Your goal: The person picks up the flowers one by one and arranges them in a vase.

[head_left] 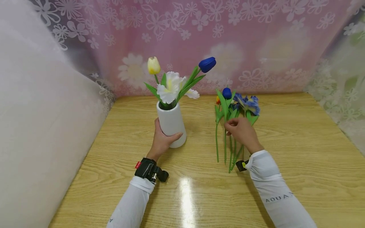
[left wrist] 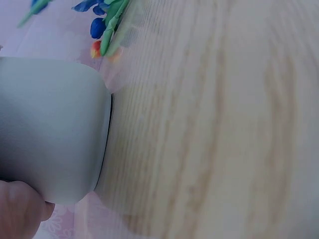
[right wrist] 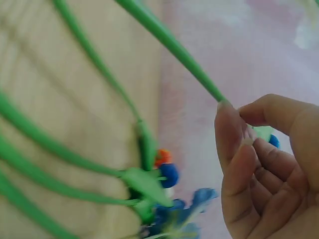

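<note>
My left hand (head_left: 161,141) grips the lower part of a white vase (head_left: 172,125), thumb across its front. Out of the vase rise a pale yellow tulip (head_left: 154,66), a ruffled white flower (head_left: 170,87) and a blue tulip (head_left: 207,64) leaning right. To the right, my right hand (head_left: 242,131) pinches a green stem (right wrist: 179,52) between thumb and fingertips, and a second blue tulip (head_left: 227,93) tops that stem. In the left wrist view the vase wall hides most of the left hand, leaving the thumb (left wrist: 20,211) showing.
Around the right hand lie more artificial flowers on the wooden table (head_left: 299,142): a ruffled blue flower (head_left: 249,106), an orange tulip (head_left: 218,100) and several green stems. A pink floral curtain (head_left: 188,41) stands behind the table, and a white sheet (head_left: 51,110) borders it on the left.
</note>
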`<state>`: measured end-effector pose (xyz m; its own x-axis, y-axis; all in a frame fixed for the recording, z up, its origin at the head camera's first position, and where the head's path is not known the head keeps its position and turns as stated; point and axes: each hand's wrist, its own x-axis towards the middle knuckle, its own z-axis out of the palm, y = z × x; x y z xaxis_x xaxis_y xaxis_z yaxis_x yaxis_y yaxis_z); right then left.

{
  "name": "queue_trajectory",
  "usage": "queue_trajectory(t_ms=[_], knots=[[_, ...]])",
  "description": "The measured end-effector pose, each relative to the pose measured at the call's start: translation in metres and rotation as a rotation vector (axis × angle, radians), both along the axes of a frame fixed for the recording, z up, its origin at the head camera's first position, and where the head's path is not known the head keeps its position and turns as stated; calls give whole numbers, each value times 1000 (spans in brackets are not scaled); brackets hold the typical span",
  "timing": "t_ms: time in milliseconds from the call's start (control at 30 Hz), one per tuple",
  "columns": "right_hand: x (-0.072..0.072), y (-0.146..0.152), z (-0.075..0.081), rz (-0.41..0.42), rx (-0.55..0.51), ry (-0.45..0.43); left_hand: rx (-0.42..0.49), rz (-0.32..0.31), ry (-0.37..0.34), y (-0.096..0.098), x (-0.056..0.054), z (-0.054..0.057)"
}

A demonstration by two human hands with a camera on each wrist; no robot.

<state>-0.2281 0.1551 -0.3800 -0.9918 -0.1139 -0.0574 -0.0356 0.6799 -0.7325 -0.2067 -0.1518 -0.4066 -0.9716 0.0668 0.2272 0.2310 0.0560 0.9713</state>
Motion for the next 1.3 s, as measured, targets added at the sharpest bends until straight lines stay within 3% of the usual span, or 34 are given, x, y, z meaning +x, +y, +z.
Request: queue_trajectory(t_ms=[233,500,967,1300], knots=[[7,-9,25,-41,-98,208,-8,2,-11,-1,-1,-1],[15,-23,55,-11,-254,414,-9,1,-7,0,0,0],[15,-49,105,56,-398,564,-7,-2,-7,-1,1,0],[13,-76,127,110,-531,689,-6,4,-16,-1,1,1]])
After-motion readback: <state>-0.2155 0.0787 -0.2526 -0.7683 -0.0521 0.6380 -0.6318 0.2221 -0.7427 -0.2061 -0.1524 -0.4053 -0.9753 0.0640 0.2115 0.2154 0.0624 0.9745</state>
